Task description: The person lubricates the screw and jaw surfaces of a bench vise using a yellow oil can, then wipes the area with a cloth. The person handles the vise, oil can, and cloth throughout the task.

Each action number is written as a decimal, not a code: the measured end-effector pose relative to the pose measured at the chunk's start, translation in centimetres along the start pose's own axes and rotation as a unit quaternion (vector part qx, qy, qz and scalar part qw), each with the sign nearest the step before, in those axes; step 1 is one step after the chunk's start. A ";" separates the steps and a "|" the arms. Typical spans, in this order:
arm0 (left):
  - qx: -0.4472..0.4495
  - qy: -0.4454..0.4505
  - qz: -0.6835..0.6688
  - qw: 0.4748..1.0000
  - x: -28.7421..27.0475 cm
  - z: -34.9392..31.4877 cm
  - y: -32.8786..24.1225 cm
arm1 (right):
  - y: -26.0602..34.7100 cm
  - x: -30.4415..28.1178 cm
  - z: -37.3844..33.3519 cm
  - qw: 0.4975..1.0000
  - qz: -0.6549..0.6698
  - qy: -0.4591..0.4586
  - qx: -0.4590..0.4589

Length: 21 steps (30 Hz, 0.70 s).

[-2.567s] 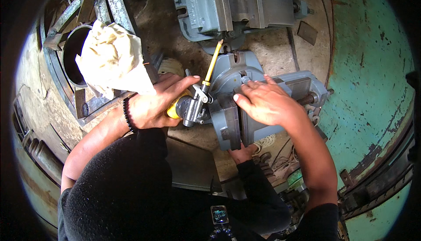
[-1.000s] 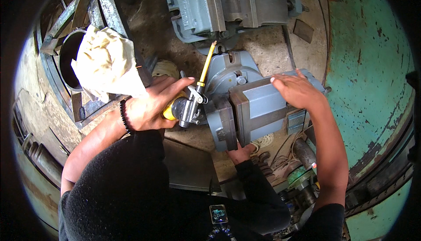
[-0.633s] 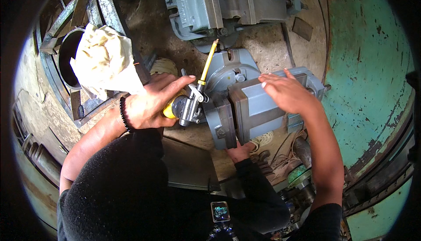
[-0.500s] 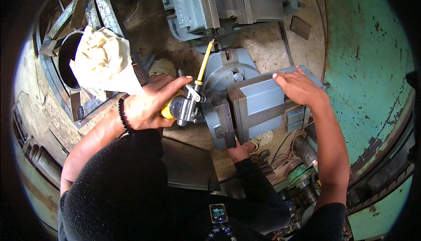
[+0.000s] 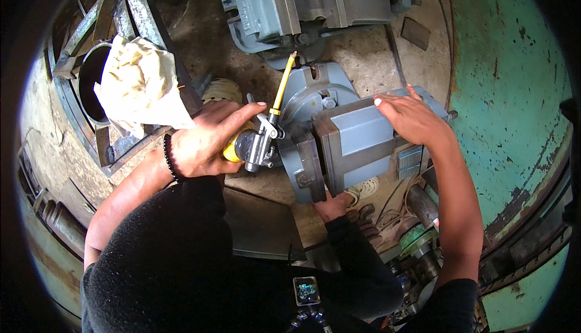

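In my left hand (image 5: 209, 139) is a pump oil can (image 5: 261, 145) with a yellow body, a metal pump head and a long yellow spout. My fingers wrap round its body, and the thumb lies stretched along the top. The spout points up and away over the round base of a blue-grey machine vise (image 5: 363, 136). On the top of that vise, toward its right end, my right hand (image 5: 411, 115) rests with its fingers spread. A narrow dark gap separates the vise's jaws. The palm side of the right hand is hidden.
Another grey vise (image 5: 315, 3) stands at the far side. To the left, a pale cloth (image 5: 138, 82) drapes over a metal frame (image 5: 145, 6) beside a round pipe. A worn green metal surface (image 5: 508, 91) lies to the right. My foot (image 5: 363, 191) is beside the near vise.
The view has shifted slightly, with the vises a little higher in it. Both hands keep their places: the left on the oil can, the right on the vise.
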<state>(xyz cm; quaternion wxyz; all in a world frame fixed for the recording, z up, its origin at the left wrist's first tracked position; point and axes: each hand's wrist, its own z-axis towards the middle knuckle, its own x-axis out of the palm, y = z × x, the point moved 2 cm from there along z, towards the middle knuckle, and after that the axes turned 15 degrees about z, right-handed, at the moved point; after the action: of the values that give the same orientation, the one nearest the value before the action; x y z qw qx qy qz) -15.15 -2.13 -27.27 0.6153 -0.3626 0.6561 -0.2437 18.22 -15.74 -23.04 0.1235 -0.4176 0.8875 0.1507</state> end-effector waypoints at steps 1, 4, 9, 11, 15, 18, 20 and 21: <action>0.004 -0.004 0.002 1.000 0.0 0.0 -0.1 | 0.1 0.1 -0.1 1.000 -0.028 -0.003 0.009; 0.004 -0.001 0.002 1.000 0.0 0.2 -0.1 | 1.7 1.1 0.2 0.999 -0.021 -0.029 -0.033; -0.011 0.016 0.009 1.000 -0.1 0.4 -0.3 | 6.4 3.9 1.2 0.994 -0.025 0.060 -0.089; -0.009 0.005 0.017 1.000 -0.2 0.4 -0.4 | 7.9 4.9 1.3 0.989 -0.030 0.086 -0.120; -0.015 0.031 0.008 0.999 -0.2 0.4 -0.5 | 8.5 5.6 1.1 0.984 0.038 0.063 -0.163; -0.011 0.019 0.007 1.000 -0.2 0.4 -0.5 | 7.4 4.9 0.8 0.985 0.081 0.041 -0.146; -0.001 0.012 0.009 1.000 -0.2 0.3 -0.4 | 6.1 3.8 0.9 0.990 0.069 0.074 -0.103; 0.003 0.010 0.010 1.000 -0.2 0.3 -0.4 | 5.2 2.9 0.6 0.991 0.070 0.067 -0.093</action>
<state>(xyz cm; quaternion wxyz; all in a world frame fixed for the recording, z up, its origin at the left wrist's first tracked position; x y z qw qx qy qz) -14.82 -2.16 -26.91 0.6121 -0.3520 0.6649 -0.2433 12.42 -14.44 -23.73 0.0130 -0.3735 0.9028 0.2126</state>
